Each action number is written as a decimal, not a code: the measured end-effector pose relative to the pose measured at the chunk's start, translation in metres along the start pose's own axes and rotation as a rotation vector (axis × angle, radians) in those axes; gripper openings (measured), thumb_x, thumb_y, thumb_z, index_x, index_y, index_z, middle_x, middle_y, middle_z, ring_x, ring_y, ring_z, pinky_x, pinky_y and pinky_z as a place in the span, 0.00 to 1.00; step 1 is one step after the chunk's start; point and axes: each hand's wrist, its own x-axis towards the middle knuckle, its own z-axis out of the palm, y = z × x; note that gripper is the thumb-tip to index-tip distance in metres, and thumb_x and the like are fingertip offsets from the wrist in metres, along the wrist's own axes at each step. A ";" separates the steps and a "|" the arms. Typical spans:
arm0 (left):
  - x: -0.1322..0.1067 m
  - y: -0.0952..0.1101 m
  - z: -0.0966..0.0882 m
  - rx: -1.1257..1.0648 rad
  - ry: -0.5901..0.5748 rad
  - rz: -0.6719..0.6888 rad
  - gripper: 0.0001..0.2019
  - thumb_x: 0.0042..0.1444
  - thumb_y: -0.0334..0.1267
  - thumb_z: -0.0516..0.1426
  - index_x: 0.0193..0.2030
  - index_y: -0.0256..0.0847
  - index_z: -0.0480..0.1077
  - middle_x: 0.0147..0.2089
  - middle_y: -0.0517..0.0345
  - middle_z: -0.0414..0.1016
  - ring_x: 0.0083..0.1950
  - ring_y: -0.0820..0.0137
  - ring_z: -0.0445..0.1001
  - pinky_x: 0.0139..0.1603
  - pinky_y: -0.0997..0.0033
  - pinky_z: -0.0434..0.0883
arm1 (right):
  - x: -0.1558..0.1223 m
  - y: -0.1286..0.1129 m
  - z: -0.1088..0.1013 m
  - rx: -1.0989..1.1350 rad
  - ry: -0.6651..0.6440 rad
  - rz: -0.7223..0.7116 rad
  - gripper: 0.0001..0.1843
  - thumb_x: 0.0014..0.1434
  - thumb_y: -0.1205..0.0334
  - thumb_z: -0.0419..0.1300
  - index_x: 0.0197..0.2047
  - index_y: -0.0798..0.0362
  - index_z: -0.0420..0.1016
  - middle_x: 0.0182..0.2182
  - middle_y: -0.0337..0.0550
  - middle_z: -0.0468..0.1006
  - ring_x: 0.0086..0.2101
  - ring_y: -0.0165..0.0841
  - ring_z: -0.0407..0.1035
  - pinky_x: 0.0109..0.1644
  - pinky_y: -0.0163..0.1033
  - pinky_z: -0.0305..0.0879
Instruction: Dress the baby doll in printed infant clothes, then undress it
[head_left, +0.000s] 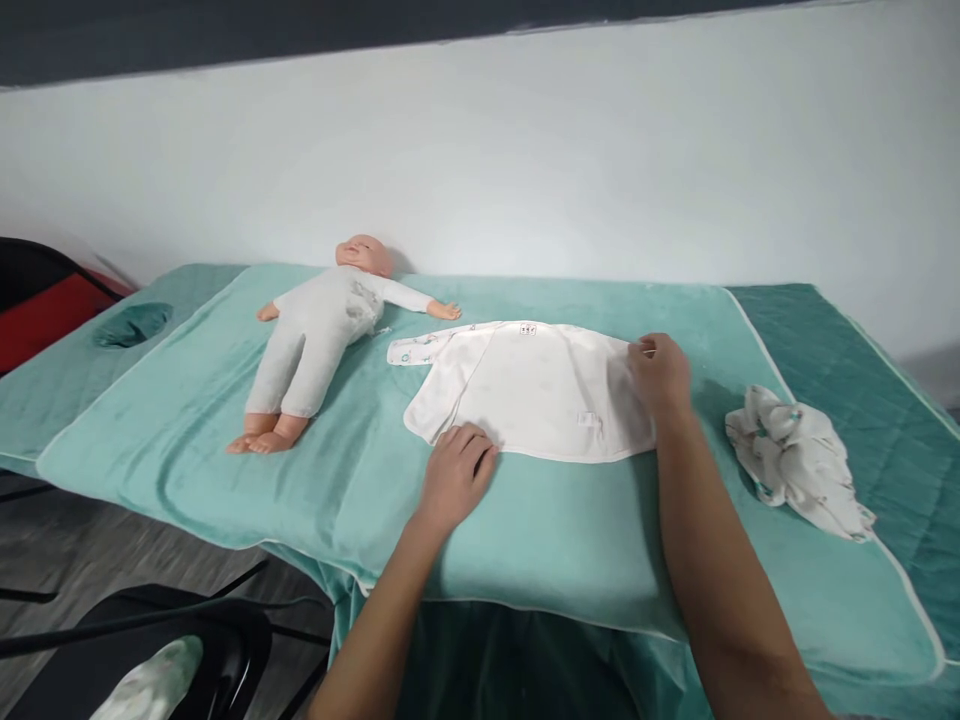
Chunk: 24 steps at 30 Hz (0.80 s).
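A white baby shirt (536,390) lies spread out with its inner side up, a small label near its lower right. One printed sleeve (420,350) sticks out to the left. At the bottom hem, my left hand (459,475) has its fingers curled onto the cloth edge. My right hand (664,375) pinches the shirt at its right side, partly covering that edge. To the left, a baby doll (322,320) in a white bodysuit lies on its back, arms spread, with a worn patch on its side.
The padded table has a light green cover (187,450) and a round hole (133,325) at its left end. A crumpled white printed cloth (799,460) lies on the right. A black chair (232,650) with a cloth (154,685) stands at the front left; a white wall (525,160) rises behind.
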 end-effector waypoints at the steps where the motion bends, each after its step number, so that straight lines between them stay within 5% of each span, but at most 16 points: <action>1: 0.000 0.000 0.000 0.002 -0.002 0.001 0.08 0.68 0.36 0.53 0.39 0.40 0.71 0.41 0.54 0.75 0.44 0.64 0.70 0.48 0.60 0.67 | -0.001 0.007 -0.006 -0.074 0.038 0.007 0.19 0.59 0.55 0.56 0.50 0.55 0.74 0.49 0.57 0.77 0.47 0.46 0.71 0.51 0.48 0.65; 4: 0.000 0.000 0.000 0.006 -0.001 0.002 0.07 0.68 0.36 0.53 0.39 0.41 0.71 0.41 0.54 0.75 0.44 0.65 0.70 0.48 0.60 0.67 | -0.004 0.027 -0.022 -0.243 0.072 0.084 0.24 0.57 0.51 0.60 0.52 0.57 0.74 0.51 0.63 0.75 0.50 0.52 0.70 0.51 0.53 0.65; 8: 0.000 -0.001 -0.001 0.002 0.007 0.008 0.07 0.67 0.36 0.53 0.39 0.41 0.70 0.41 0.54 0.75 0.44 0.65 0.71 0.47 0.60 0.67 | -0.004 0.035 -0.028 -0.225 -0.046 0.190 0.21 0.58 0.49 0.60 0.49 0.54 0.74 0.40 0.56 0.77 0.42 0.49 0.72 0.46 0.51 0.67; 15: 0.001 -0.001 0.000 -0.012 0.017 0.006 0.07 0.67 0.35 0.53 0.39 0.41 0.71 0.41 0.54 0.75 0.43 0.65 0.70 0.47 0.60 0.68 | 0.004 0.037 -0.014 -0.045 0.238 0.047 0.18 0.55 0.61 0.56 0.49 0.54 0.72 0.44 0.54 0.73 0.46 0.45 0.68 0.54 0.52 0.64; 20: 0.000 -0.001 -0.001 -0.020 0.019 -0.009 0.08 0.68 0.37 0.52 0.39 0.41 0.71 0.41 0.54 0.75 0.44 0.65 0.71 0.47 0.60 0.68 | -0.006 0.021 -0.004 0.024 0.299 -0.238 0.19 0.55 0.63 0.55 0.50 0.56 0.72 0.52 0.60 0.71 0.56 0.49 0.63 0.62 0.57 0.60; 24: 0.000 -0.001 -0.001 -0.022 0.017 -0.012 0.08 0.68 0.37 0.52 0.39 0.41 0.71 0.41 0.54 0.75 0.44 0.65 0.71 0.48 0.59 0.68 | -0.026 -0.013 0.012 0.130 -0.003 -0.596 0.20 0.65 0.61 0.49 0.57 0.53 0.70 0.56 0.54 0.73 0.59 0.43 0.64 0.66 0.53 0.60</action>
